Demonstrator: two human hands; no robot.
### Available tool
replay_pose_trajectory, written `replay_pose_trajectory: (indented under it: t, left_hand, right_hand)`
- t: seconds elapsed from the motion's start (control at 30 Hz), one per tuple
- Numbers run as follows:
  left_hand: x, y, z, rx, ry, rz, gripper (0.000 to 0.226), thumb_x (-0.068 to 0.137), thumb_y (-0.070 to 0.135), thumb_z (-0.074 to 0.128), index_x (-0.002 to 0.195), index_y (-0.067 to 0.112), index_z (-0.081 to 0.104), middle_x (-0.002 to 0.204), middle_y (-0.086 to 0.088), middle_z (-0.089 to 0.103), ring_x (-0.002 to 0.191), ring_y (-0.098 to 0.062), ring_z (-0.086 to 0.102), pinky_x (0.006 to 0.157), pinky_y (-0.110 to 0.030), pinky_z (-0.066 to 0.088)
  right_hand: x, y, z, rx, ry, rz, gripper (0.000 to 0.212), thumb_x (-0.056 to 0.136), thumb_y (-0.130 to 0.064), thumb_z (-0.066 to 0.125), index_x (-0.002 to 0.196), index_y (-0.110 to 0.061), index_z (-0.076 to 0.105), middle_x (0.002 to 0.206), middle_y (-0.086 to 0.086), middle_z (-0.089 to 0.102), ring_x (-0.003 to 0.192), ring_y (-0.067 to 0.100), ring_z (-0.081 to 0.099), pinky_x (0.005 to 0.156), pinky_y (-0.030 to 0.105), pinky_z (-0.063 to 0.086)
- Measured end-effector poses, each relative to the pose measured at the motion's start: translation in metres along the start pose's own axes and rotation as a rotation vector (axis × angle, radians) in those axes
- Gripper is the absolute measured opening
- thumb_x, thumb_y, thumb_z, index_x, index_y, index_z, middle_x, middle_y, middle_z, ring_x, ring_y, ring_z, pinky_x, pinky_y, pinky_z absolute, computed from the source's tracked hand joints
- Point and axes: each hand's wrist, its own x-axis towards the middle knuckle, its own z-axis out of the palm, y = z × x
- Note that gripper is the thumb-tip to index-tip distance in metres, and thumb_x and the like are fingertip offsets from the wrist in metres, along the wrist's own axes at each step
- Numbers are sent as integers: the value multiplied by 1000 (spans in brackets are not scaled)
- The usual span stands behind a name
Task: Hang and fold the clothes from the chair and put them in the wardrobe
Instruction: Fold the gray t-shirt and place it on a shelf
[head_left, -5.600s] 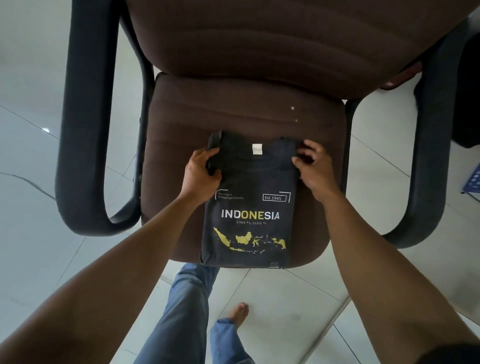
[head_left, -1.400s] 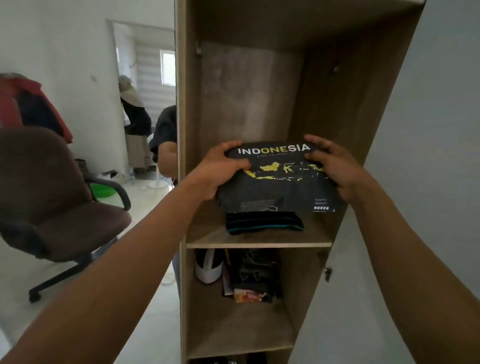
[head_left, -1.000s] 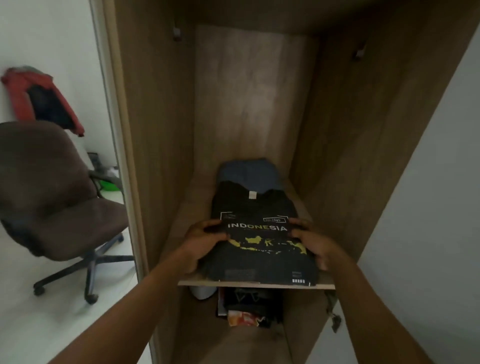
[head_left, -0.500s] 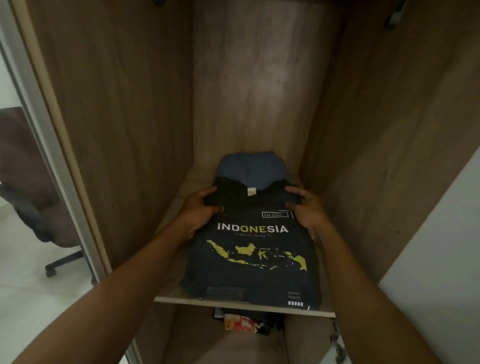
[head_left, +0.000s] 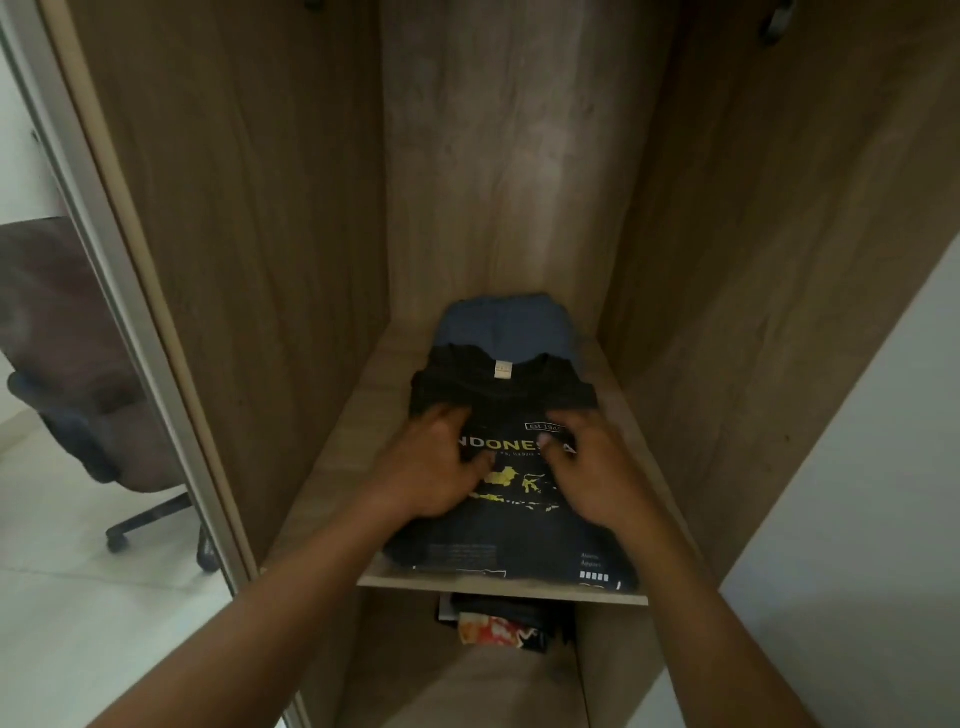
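Shirt (head_left: 511, 540) resting on wardrobe shelf (head_left: 358, 452).
My left hand (head_left: 434, 470) and right hand (head_left: 592, 473), seemingly open-fingered, press it flat, keeping folds.

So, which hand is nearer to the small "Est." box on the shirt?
Right. The right hand covers the end of the Est. box; the left hand rests on the black shirt to its left.

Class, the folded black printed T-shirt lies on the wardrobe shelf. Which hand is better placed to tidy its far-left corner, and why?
Left. The left hand rests on the folded black printed T-shirt with its fingers right beside that corner; the right hand would probably have to cross over.
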Motion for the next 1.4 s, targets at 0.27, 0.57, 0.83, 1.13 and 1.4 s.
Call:
replay_pose_trajectory:
  t: [0.27,0.57,0.83,1.13,1.4]
  left_hand:
    - [-27,-18,52,105,81,-6,95,80,77,1,159,26,16,166,3,19,152,-20,15,123,-36,17]
    - [-46,-2,42,260,264,118,71,94,64,23,144,21,48,149,-3,46,136,-21,43,112,-43,38]
    - [-71,9,33,231,143,66,77,93,68,26,156,23,29,160,-3,31,145,-23,32,116,-43,32]
    - [-189,34,-7,173,186,104,75,96,55,50,157,22,20,161,-2,29,141,-24,38,112,-42,38]
    - [-338,79,-43,138,290,189,82,92,57,56,157,24,19,158,-2,33,137,-25,43,111,-47,40]
  right_hand:
    - [-27,17,42,-219,-24,-35,54,103,-54,28,151,-30,36,157,-3,33,142,19,31,119,38,25]
    - [-51,7,33,-147,196,-131,50,99,-50,45,141,-23,51,143,-2,46,131,16,42,109,32,37]
    - [-80,-3,20,-113,103,-101,47,102,-46,43,143,-25,48,147,-4,44,132,14,43,113,36,34]
    - [-180,-52,-5,-66,115,-119,44,101,-40,48,142,-23,48,144,1,48,130,22,48,111,46,38]
    - [-322,-110,-63,-38,203,-165,44,102,-39,48,144,-25,45,143,2,49,128,22,50,106,48,44]
